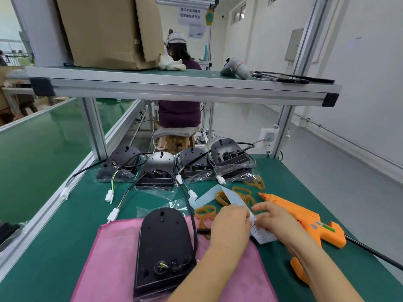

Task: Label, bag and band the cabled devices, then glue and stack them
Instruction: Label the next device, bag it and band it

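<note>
A black cabled device [163, 247] lies back-up on a pink cloth [113, 262] near the bench's front edge, its black cable [185, 197] arching away to a white plug [113, 214]. Just right of it my left hand [231, 229] and my right hand [277, 223] meet over a strip of label backing [218, 195]; both pinch the printed white label [262, 235] at its near end. Several bagged devices [192, 162] stand in a row at the back of the green bench. Tan rubber bands [205, 214] lie scattered beside my hands.
An orange glue gun [305, 219] lies on the right under my right forearm, its black cord running off to the right. A shelf rail [174, 88] crosses overhead with a cardboard box [109, 31]. A seated person [178, 110] works beyond. A green conveyor [43, 136] runs at left.
</note>
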`<move>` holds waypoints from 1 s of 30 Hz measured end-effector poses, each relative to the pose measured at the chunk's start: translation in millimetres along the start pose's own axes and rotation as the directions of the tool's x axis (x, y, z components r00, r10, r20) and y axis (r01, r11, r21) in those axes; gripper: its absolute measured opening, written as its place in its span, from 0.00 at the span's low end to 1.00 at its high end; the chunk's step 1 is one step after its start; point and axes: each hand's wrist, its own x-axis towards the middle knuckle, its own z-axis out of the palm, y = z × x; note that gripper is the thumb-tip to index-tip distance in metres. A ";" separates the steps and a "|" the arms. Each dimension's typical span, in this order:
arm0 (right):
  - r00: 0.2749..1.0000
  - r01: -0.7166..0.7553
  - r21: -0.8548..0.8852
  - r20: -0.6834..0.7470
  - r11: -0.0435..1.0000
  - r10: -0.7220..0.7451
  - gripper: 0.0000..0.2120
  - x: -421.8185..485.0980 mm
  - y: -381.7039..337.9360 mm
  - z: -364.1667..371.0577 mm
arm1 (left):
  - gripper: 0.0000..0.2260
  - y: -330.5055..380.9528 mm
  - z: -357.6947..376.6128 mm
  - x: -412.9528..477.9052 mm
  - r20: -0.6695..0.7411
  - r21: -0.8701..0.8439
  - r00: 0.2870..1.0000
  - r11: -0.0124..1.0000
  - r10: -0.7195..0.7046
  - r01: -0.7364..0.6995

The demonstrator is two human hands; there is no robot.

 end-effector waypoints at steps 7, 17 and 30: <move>1.000 0.027 -0.013 0.005 1.000 -0.027 0.14 -4.2 5.4 2.3 | 0.11 -1.0 16.4 -0.2 -0.055 -0.020 0.997 0.998 -0.057 0.056; 0.999 0.043 -0.088 -0.016 0.995 -0.045 0.12 -15.4 2.6 8.6 | 0.13 -2.6 19.6 -11.4 -0.089 0.117 0.995 0.993 0.039 -0.029; 0.930 0.155 -0.519 -0.210 0.841 -0.301 0.09 -11.0 6.3 13.1 | 0.09 -18.7 -41.4 -20.1 -0.514 0.133 0.830 0.976 0.216 -0.171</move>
